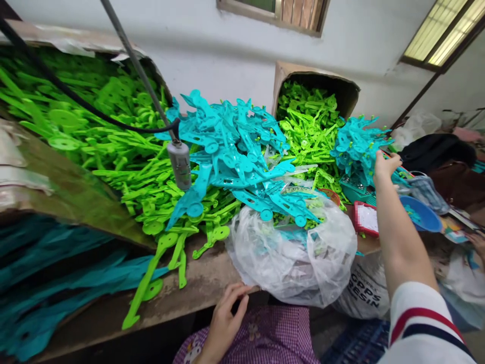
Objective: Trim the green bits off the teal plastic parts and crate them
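Observation:
My right hand [384, 166] is stretched out to the right, its fingers closed on the stacked blue plastic pieces [358, 144] at the far right of the bench. My left hand [226, 316] rests at the front edge of the wooden bench [197, 283], fingers spread and holding nothing, beside a crumpled clear plastic bag [291, 247]. A big heap of blue plastic pieces [235, 151] lies in the middle. Green plastic pieces [98, 126] spill across the left, and a few hang over the bench edge.
A cardboard box [333, 83] of green pieces lies tipped at the back. A metal tool [180, 164] on a rod and black cable hangs over the heap. A blue bowl [422, 212], a red-framed pad [367, 218] and a printed sack [366, 290] are right.

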The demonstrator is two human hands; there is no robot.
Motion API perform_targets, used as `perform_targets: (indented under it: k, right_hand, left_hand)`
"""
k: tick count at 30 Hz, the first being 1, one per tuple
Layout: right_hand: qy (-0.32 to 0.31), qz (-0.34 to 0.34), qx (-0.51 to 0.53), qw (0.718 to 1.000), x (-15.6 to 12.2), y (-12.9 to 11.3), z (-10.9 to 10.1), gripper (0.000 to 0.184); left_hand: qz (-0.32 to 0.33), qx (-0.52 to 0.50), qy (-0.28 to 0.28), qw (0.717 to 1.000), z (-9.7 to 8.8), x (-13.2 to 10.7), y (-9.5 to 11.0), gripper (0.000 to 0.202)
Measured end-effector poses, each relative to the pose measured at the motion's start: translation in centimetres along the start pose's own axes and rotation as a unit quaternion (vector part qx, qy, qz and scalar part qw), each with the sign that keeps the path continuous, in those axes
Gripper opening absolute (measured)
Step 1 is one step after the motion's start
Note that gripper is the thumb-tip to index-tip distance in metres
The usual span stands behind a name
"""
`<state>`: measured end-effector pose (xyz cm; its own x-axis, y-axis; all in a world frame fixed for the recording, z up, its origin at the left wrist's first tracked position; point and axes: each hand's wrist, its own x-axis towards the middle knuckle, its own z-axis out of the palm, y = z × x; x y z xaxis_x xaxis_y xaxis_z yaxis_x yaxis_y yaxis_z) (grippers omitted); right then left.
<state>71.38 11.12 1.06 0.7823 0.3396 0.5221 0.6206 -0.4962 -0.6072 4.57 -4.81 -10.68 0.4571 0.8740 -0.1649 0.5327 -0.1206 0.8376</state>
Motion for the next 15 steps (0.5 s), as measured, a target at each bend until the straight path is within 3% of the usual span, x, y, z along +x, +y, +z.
perform_targets:
  k: [3, 6, 7, 9, 10, 12, 15]
  right_hand:
    - [0.011, 0.02, 0.0, 1.0, -3.1, -2.9, -0.8, 0.05]
    - [-0.11, -0.099, 0.05, 0.988, -11.0, -7.9, -1.2, 0.038]
    - [-0.193, -0.153, 0.071, 0.967, -14.5, -9.6, -1.2, 0.036]
    - [-0.355, -0.266, 0.084, 0.892, -21.7, -12.5, -1.0, 0.046]
    - [-0.401, -0.303, 0.062, 0.862, -25.0, -13.6, -0.8, 0.056]
    - [-0.443, -0.307, 0.002, 0.842, -29.9, -15.0, -0.4, 0.066]
    - [-0.455, -0.277, -0.057, 0.844, -32.3, -15.6, -0.3, 0.059]
  left_hand:
    - [0.001, -0.005, -0.005, 1.0, 0.0, -0.4, -0.2, 0.027]
    - [0.005, -0.014, -0.014, 1.0, 0.2, -0.6, -0.3, 0.027]
    - [0.008, -0.015, -0.016, 1.0, 0.2, -0.7, -0.3, 0.026]
    - [0.016, -0.016, -0.015, 1.0, 0.2, -0.9, -0.2, 0.026]
    - [0.02, -0.016, -0.015, 1.0, 0.0, -1.0, -0.2, 0.026]
    - [0.027, -0.018, -0.018, 0.999, -0.5, -1.6, -0.2, 0.027]
    - [0.023, -0.023, -0.017, 0.999, -1.7, -2.9, -0.8, 0.026]
